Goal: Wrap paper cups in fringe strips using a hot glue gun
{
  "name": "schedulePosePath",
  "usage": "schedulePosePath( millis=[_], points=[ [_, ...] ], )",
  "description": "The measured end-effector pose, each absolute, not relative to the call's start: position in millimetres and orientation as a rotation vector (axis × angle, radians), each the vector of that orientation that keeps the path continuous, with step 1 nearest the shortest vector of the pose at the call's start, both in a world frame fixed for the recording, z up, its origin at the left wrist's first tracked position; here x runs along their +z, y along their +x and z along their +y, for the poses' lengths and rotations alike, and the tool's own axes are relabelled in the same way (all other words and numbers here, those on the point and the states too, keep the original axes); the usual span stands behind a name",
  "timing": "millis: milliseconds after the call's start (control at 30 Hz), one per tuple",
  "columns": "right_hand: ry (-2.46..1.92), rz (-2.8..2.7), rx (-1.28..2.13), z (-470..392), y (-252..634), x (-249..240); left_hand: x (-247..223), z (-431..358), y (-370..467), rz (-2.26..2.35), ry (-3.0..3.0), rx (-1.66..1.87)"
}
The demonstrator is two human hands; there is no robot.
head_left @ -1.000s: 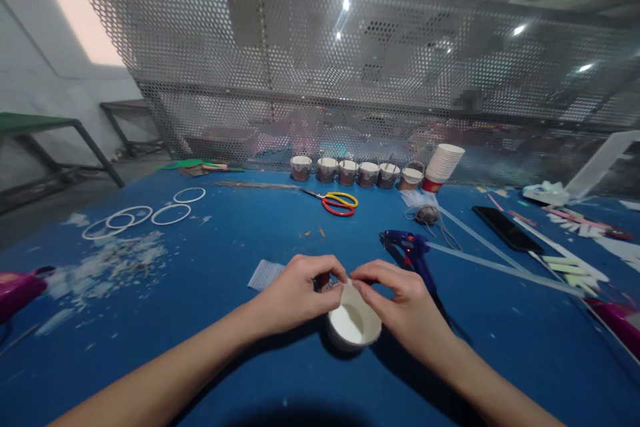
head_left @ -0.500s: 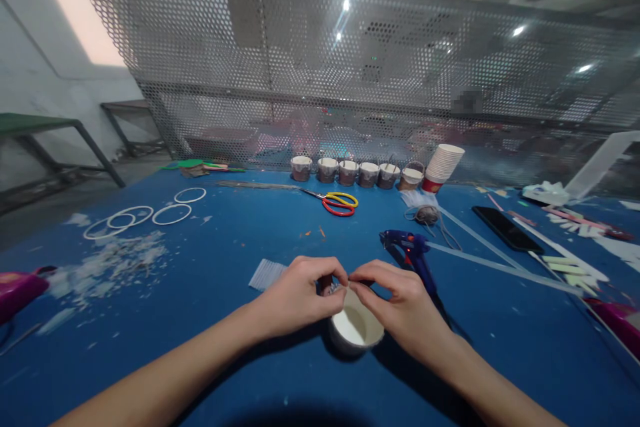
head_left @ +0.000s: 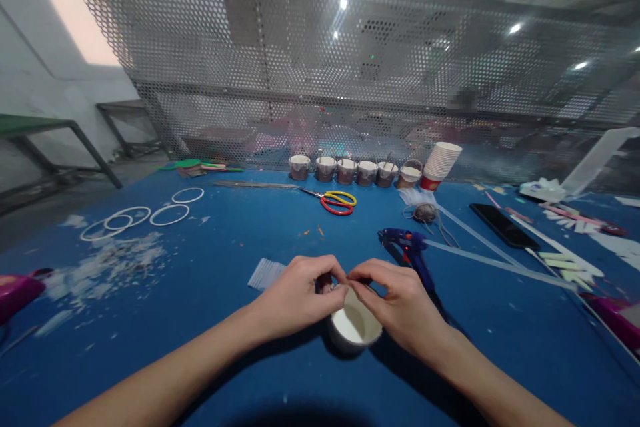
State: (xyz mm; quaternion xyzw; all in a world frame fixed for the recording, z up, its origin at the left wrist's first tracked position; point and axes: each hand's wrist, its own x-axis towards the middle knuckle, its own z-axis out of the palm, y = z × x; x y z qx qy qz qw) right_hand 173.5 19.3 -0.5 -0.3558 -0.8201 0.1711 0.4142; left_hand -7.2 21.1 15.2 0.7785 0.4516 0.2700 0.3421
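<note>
A short cup (head_left: 356, 323), white inside with a dark outer wall, stands on the blue table under my hands. My left hand (head_left: 307, 288) is closed in a pinch over the cup's far left rim. From the other side my right hand (head_left: 393, 292) pinches too, its fingertips meeting the left ones above the far rim. What lies between the fingertips is too small and hidden to name. A bundle of thin clear strips (head_left: 267, 274) lies left of the cup. Off to the right rests a blue glue gun (head_left: 407, 240) with a long clear glue stick in it.
Behind lie scissors (head_left: 338, 203), a row of wrapped cups (head_left: 346, 172), stacked paper cups (head_left: 442, 163) and a ball of grey yarn (head_left: 425, 213). White rings (head_left: 170, 215) and scraps (head_left: 120, 257) are at left, a phone (head_left: 504, 226) at right. A perforated metal screen (head_left: 310, 47) borders the table's back.
The view shifts slightly. Both hands stay pinched together above the cup's rim, with only tiny finger movement.
</note>
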Motion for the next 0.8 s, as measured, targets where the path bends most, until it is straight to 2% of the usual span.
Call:
schedulePosePath(
  millis=[400,800],
  points=[
    [-0.963,-2.018,0.631,17,173,7,12,21,-6,1.192,2.026,0.704],
    [-1.055,-2.129,0.532,20,169,10,18,18,-2,1.193,1.987,0.743]
  ],
)
